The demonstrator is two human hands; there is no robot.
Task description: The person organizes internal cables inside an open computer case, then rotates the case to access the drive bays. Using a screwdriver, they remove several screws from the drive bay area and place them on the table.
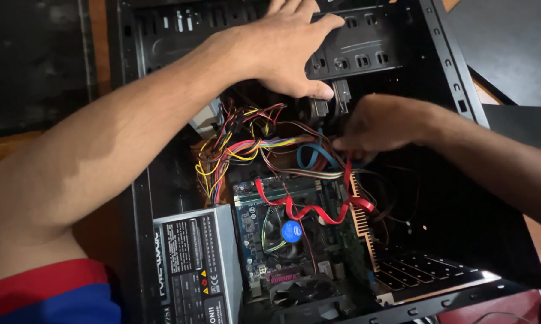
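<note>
Here, just left of the motherboard [282, 231], sits the grey power supply [198, 264]. Up above the motherboard, the left hand [282, 51] lies flat and open on the black drive cage [357, 45], pressing but not gripping. A bunch of colourful wires [240, 150] hangs between. Up and right of the motherboard, the right hand [381, 123] has its fingers pinched together at the top of the red flat cable [309, 210]. It seems best to hold the cage steady and pull the plug gently, not the cable.
</note>
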